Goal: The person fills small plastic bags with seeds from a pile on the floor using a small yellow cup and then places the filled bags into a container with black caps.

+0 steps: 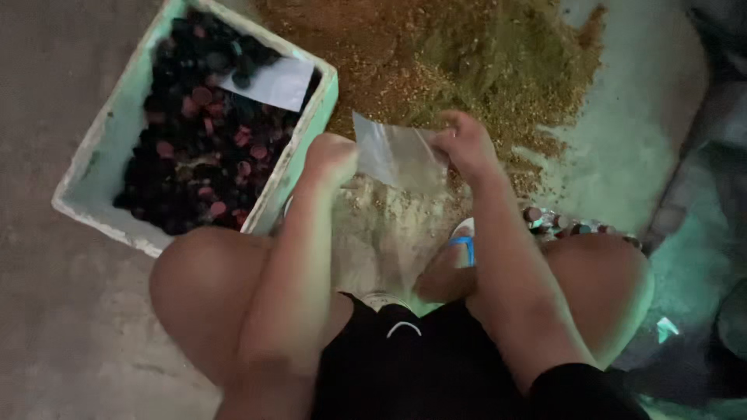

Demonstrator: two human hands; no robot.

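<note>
I squat on the floor and look down between my knees. My left hand and my right hand each grip one side of a clear plastic bag, holding its mouth apart. The bag hangs just in front of a wide heap of brown and greenish granular meal spread on the floor. Pale grains lie on the ground below the bag.
A white foam box at the left holds several dark and reddish round caps and a white paper sheet. A few more caps lie by my right knee. My foot wears a blue-strapped sandal.
</note>
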